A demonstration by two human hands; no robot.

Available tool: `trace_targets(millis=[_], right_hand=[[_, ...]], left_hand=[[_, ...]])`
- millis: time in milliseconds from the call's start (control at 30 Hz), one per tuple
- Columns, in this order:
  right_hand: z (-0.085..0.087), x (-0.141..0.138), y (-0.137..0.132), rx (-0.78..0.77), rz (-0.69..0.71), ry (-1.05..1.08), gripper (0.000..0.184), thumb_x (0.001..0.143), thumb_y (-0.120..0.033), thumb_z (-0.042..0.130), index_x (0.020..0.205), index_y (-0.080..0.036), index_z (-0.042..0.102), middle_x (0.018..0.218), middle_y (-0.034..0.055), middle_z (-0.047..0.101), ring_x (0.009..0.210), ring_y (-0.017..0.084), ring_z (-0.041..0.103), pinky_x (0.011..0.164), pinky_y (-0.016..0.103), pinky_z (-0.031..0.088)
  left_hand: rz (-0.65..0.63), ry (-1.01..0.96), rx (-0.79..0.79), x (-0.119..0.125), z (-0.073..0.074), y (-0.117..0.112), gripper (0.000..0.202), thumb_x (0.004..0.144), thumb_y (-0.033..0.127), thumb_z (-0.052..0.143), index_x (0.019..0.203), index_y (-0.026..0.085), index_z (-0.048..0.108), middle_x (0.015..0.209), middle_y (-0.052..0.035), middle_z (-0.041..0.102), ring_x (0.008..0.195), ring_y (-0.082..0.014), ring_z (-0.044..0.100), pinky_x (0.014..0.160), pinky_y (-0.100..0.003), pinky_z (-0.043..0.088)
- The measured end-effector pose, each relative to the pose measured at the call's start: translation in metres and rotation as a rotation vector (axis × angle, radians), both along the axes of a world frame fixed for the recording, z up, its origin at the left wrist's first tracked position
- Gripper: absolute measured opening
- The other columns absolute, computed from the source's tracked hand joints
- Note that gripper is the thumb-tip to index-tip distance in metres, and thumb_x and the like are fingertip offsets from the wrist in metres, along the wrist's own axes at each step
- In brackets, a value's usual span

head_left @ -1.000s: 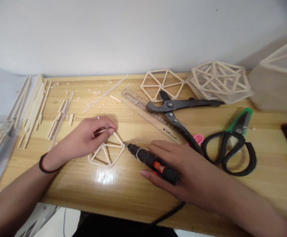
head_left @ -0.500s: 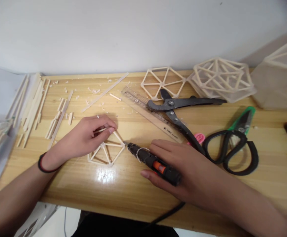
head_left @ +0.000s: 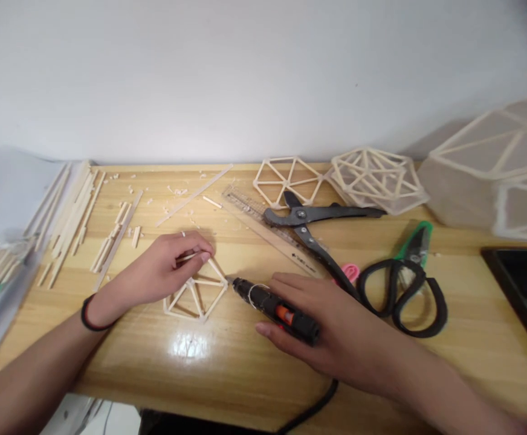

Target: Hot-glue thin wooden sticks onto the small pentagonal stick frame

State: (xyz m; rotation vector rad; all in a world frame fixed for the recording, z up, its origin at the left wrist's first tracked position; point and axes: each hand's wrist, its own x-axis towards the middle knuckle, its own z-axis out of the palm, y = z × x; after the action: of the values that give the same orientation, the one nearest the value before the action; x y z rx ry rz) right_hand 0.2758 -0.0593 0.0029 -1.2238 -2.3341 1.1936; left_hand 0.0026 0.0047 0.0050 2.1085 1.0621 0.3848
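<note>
Between thumb and fingers, my left hand (head_left: 173,263) pinches a thin wooden stick (head_left: 217,266) at the top of a small wooden frame (head_left: 194,296). This frame of short sticks, joined in triangles, lies on the tabletop, and the hand covers its upper left part. My right hand (head_left: 318,314) is wrapped round a black hot glue gun (head_left: 263,300) with an orange part in its side. The gun's metal tip is at the frame's right corner, where the pinched stick comes down. Whether the tip touches the wood I cannot tell. A black cord runs down from under the right hand.
Behind the right hand lie cutting pliers (head_left: 311,217), a clear ruler (head_left: 263,223), black-handled scissors (head_left: 404,296) and a pink clip (head_left: 349,273). Finished stick frames (head_left: 286,181) and covered ones (head_left: 376,181) stand by the wall. Loose sticks (head_left: 73,211) lie left; a dark-edged device (head_left: 524,296) sits right.
The view has tilted up and turned slightly right, so the table sits lower and more of the dark device shows. Both hands keep their holds, with the glue gun tip still at the frame's corner.
</note>
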Motion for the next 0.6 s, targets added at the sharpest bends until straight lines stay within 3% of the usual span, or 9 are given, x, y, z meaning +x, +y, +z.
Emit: trace_targets(millis=[133, 600], right_hand=[[0.0012, -0.0009, 0.001, -0.009, -0.002, -0.015, 0.021, 0.098, -0.038, 0.06, 0.088, -0.02, 0.058, 0.085, 0.0034, 0.063, 0.081, 0.022, 0.062, 0.073, 0.034, 0.046], [0.004, -0.0005, 0.0029, -0.046, 0.003, -0.02, 0.022, 0.1, -0.039, 0.058, 0.089, -0.02, 0.058, 0.086, 0.0033, 0.063, 0.082, 0.021, 0.061, 0.075, 0.034, 0.046]], left_hand=[[-0.009, -0.012, 0.02, -0.0007, -0.0007, 0.0, 0.017, 0.101, 0.022, 0.053, 0.096, 0.018, 0.069, 0.085, -0.0023, 0.07, 0.07, -0.0125, 0.062, 0.062, -0.021, 0.046], [-0.009, -0.028, -0.002, 0.0007, 0.0029, -0.0002, 0.019, 0.101, 0.023, 0.051, 0.094, 0.017, 0.068, 0.091, -0.004, 0.07, 0.081, -0.0147, 0.066, 0.073, -0.024, 0.05]])
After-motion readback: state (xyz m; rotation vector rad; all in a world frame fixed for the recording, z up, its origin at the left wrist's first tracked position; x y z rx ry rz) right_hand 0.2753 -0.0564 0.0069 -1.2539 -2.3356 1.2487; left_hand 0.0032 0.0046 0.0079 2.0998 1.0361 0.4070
